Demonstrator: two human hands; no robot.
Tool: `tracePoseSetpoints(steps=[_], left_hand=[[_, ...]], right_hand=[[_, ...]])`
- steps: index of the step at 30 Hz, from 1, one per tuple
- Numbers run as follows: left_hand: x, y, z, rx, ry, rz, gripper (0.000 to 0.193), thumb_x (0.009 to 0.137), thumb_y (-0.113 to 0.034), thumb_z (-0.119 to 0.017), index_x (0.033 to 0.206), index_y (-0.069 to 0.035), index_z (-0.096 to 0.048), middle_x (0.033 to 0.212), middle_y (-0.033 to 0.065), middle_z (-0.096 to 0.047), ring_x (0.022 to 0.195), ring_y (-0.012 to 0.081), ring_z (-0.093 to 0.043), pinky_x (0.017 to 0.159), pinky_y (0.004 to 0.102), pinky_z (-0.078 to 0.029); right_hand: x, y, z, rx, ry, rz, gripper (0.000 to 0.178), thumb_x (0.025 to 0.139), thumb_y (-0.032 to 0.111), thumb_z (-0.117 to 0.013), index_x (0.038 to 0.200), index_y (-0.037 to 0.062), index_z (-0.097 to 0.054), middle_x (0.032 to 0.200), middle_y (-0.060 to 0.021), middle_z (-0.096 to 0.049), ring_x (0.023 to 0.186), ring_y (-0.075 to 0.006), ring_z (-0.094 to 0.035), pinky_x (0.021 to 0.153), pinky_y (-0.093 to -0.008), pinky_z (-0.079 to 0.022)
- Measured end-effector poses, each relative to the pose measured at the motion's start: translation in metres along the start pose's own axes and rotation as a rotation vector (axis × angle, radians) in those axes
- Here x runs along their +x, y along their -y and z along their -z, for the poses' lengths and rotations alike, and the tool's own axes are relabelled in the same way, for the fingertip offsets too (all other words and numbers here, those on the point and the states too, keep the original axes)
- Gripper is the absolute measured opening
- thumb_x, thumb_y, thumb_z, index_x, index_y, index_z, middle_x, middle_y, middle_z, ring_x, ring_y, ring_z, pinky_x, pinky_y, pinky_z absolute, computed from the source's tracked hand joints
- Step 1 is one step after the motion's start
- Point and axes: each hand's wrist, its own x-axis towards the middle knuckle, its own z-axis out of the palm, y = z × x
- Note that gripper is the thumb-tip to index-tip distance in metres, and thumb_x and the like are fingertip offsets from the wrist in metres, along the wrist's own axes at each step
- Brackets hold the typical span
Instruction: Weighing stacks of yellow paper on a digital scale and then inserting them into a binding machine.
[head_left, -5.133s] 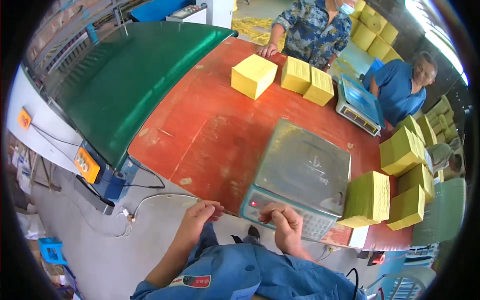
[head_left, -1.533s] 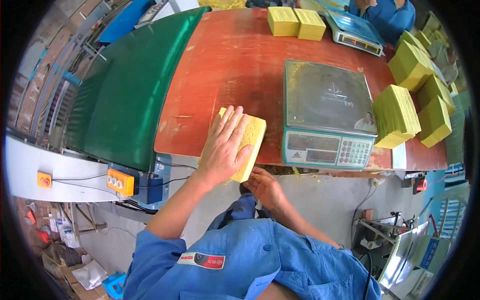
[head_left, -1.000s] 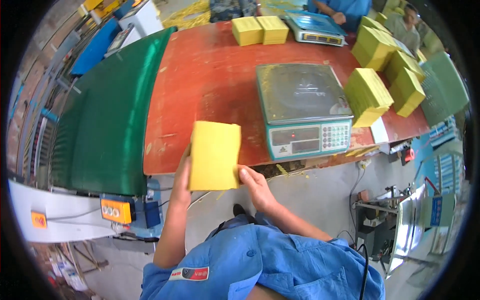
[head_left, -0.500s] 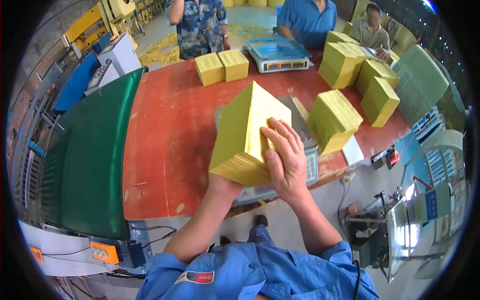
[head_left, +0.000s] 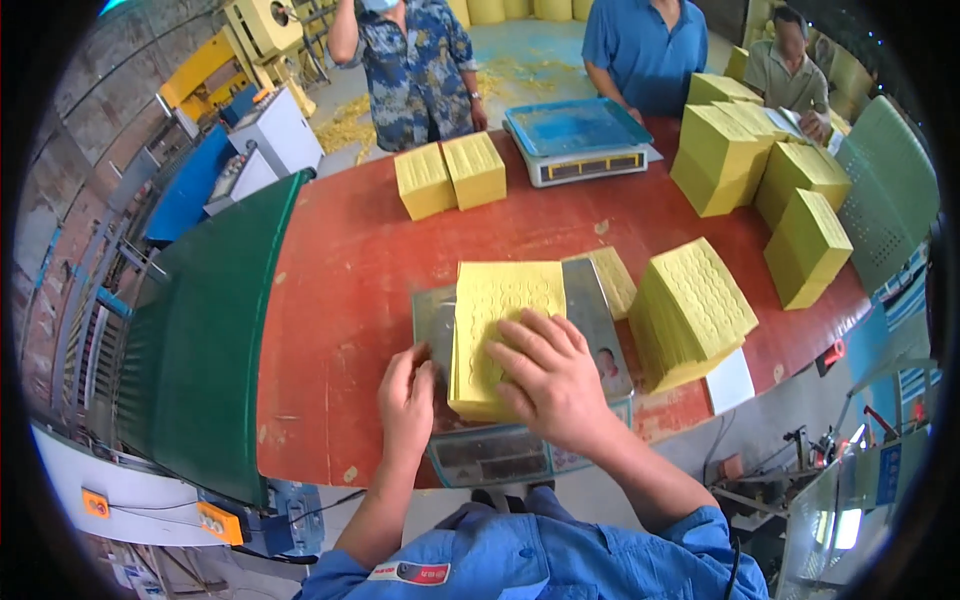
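Observation:
A stack of yellow paper sheets, patterned with rows of rounded marks, lies flat on the grey plate of a weighing scale in front of me. My right hand rests on the top sheet with its fingers spread. To the left of the stack, beside the scale plate, my left hand is loosely curled and holds nothing. A small gap shows between it and the paper. Just right of the scale stands a taller yellow paper stack.
Two yellow stacks stand at the far side of the red table, beside a second scale with a blue tray. More stacks fill the far right. A green surface adjoins on the left. Several people are across the table.
The yellow stack has come down from between my hands onto the scale plate. My left hand has let go and moved left; my right hand now lies on top. The view has shifted.

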Motion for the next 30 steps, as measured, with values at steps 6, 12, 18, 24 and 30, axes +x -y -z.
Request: tracePoseSetpoints(steps=[6, 12, 18, 24, 30], left_hand=[[-0.006, -0.072, -0.031, 0.498, 0.357, -0.855, 0.048, 0.094, -0.011, -0.051, 0.138, 0.007, -0.046, 0.144, 0.0257, -0.044, 0.136, 0.039, -0.042, 0.112, 0.0437, -0.034], [0.008, -0.043, -0.04, 0.787, 0.392, -0.903, 0.082, 0.093, -0.054, -0.051, 0.143, 0.01, -0.036, 0.145, 0.0275, -0.042, 0.137, 0.0429, -0.038, 0.114, 0.0487, -0.03], [0.012, -0.054, -0.038, 0.982, 0.428, -0.865, 0.09, 0.08, -0.06, -0.064, 0.137, 0.007, -0.044, 0.144, 0.0257, -0.043, 0.134, 0.0406, -0.041, 0.112, 0.0553, -0.029], [0.012, -0.064, -0.047, 1.082, 0.544, -0.671, 0.092, 0.074, -0.055, -0.072, 0.144, -0.004, -0.041, 0.15, 0.0184, -0.039, 0.14, 0.0354, -0.035, 0.109, 0.0638, -0.026], [0.003, -0.068, -0.044, 1.092, 0.554, -0.573, 0.071, 0.084, -0.037, -0.059, 0.143, -0.002, -0.042, 0.156, 0.0186, -0.031, 0.145, 0.0382, -0.027, 0.115, 0.0649, -0.015]], right_hand=[[0.0, 0.007, 0.011, -0.027, 0.07, -0.003, 0.043, 0.08, 0.023, -0.068, 0.119, 0.0083, -0.063, 0.131, -0.0124, -0.057, 0.127, -0.0335, -0.049, 0.107, -0.0497, -0.036], [0.033, -0.018, 0.054, 0.336, 0.376, 0.141, 0.041, 0.078, 0.019, -0.074, 0.114, 0.002, -0.066, 0.123, -0.0172, -0.062, 0.124, -0.0363, -0.054, 0.103, -0.0429, -0.045], [0.156, -0.078, 0.063, 0.224, 0.501, -0.01, 0.022, 0.089, 0.019, -0.062, 0.101, 0.0024, -0.069, 0.086, -0.0182, -0.069, 0.08, -0.0351, -0.067, 0.07, -0.0421, -0.051], [0.271, -0.222, -0.081, -0.006, 0.437, 0.02, 0.037, 0.087, 0.028, -0.061, 0.116, 0.0055, -0.065, 0.104, -0.0182, -0.07, 0.101, -0.0368, -0.065, 0.088, -0.0437, -0.05], [0.341, -0.303, -0.199, -0.205, 0.375, -0.101, 0.056, 0.086, 0.042, -0.063, 0.13, 0.0085, -0.055, 0.139, -0.0121, -0.052, 0.131, -0.0308, -0.047, 0.1, -0.0529, -0.041]])
